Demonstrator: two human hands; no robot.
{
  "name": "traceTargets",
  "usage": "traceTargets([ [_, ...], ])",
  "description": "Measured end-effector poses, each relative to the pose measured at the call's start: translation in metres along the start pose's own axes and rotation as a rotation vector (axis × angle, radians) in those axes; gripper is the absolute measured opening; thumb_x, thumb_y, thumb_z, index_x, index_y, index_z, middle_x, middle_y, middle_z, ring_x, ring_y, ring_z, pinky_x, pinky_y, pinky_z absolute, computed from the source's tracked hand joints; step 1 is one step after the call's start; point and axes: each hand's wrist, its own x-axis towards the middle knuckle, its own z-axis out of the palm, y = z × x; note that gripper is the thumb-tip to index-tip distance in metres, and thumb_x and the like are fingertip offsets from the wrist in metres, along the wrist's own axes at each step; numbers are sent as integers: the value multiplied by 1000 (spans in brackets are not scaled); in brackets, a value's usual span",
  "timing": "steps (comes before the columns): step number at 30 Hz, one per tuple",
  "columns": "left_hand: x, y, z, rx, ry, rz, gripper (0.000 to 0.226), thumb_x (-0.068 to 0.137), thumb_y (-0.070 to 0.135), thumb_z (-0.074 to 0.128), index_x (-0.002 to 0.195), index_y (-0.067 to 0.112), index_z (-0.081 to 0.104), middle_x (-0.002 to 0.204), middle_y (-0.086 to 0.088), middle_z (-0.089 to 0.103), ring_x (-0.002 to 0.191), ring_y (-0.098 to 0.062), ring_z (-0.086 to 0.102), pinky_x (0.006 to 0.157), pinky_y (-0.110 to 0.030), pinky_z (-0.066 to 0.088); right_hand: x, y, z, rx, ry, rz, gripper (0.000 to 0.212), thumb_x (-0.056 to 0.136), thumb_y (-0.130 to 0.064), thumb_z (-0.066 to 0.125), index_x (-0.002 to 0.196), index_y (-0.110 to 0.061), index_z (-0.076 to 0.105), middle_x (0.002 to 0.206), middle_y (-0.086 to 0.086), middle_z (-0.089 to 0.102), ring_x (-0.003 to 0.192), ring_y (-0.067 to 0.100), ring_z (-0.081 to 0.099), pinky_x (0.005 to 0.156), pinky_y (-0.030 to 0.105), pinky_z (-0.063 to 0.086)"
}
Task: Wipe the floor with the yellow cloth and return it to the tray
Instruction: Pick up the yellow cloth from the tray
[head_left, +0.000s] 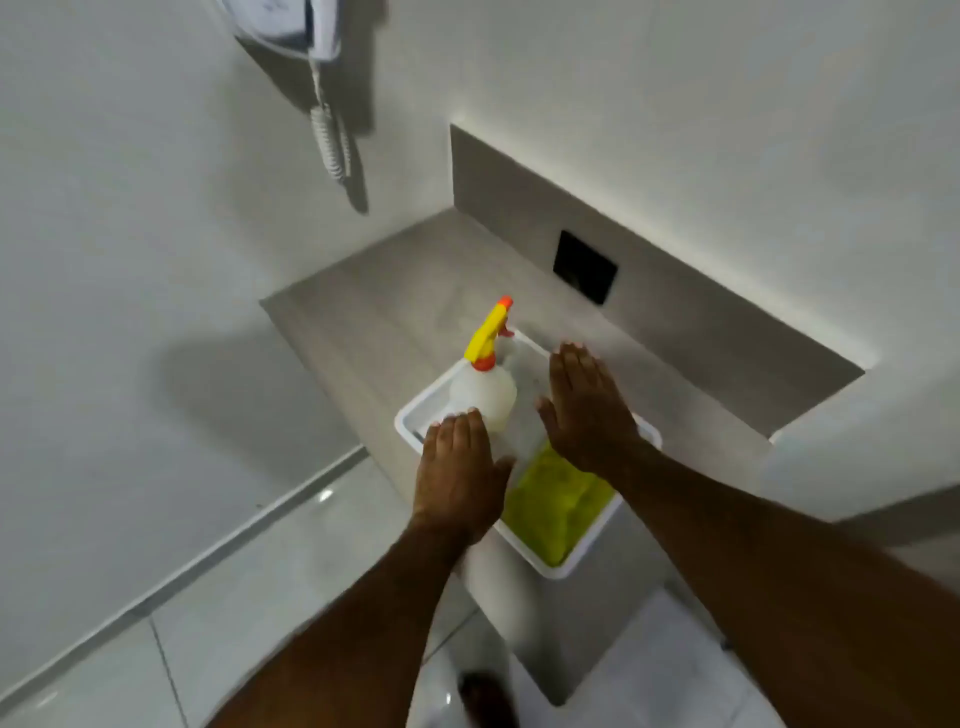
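Two bare forearms reach forward over glossy pale floor tiles (249, 587) toward a white rectangular plastic tray (410, 423) on a matte grey tabletop (374, 291). Inside the tray, a crumpled yellow cloth (553, 506) fills the near end, beside a translucent spray bottle (485, 395) with a yellow-and-orange trigger head. Left hand (460, 475) and right hand (587, 410) hover flat, palms down, fingers (574, 366) extended and gripping nothing. Whether the left fingertips touch the bottle cannot be told.
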Motion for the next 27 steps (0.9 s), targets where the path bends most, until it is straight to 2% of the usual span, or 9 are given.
traceTargets([
  [2,0,12,16,11,-10,-9,56,90,55,39,118,8,52,108,-15,67,99,-35,61,92,-46,46,-11,7,16,13,-77,11,58,91,-23,58,135,13,46,137,35,51,130,48,48,110,57,39],
  [4,-5,20,24,95,-102,20,47,91,55,35,98,14,57,94,-11,70,87,-33,64,79,-40,46,-25,13,30,3,-178,19,50,89,-12,58,131,15,50,132,38,54,125,51,52,107,58,42],
  [6,-3,26,30,176,-212,68,50,90,58,34,92,16,62,93,-9,71,88,-32,65,81,-40,42,-29,16,40,-4,-245,-12,46,88,-7,53,129,13,51,129,35,57,123,48,54,106,54,42],
  [9,8,31,28,272,-407,72,52,86,61,38,102,19,64,102,-6,68,99,-32,61,91,-44,36,-26,16,42,-27,-344,92,44,92,-20,47,132,-1,48,134,21,56,124,37,52,106,46,40],
  [13,18,41,27,168,-554,-40,39,82,47,55,108,18,59,108,-5,66,107,-31,59,99,-47,33,-23,20,39,28,-376,369,35,88,-31,57,113,-7,56,116,17,64,103,37,62,79,41,47],
  [17,22,53,28,46,-568,-157,28,79,27,62,105,16,60,107,-5,67,106,-29,61,102,-46,39,-20,29,42,28,-428,462,61,83,-48,65,123,-4,51,127,19,57,118,42,55,96,51,43],
  [20,21,61,26,-142,-526,-254,22,78,18,61,99,14,57,109,-10,66,108,-32,61,103,-46,42,-12,32,39,185,-518,532,58,82,-41,68,124,-5,52,131,18,57,123,38,53,99,46,44],
  [25,35,44,-6,-579,-335,-397,33,76,22,69,103,4,65,107,-14,66,98,-27,63,75,-34,53,15,40,4,601,-616,661,36,82,-19,71,110,2,65,116,23,68,109,37,64,76,32,49],
  [27,38,22,-35,-742,-280,-450,25,71,18,75,93,8,70,91,-12,69,81,-23,64,61,-26,49,28,38,-25,705,-634,638,37,80,-24,74,109,-1,69,110,23,70,102,38,67,81,37,55],
])
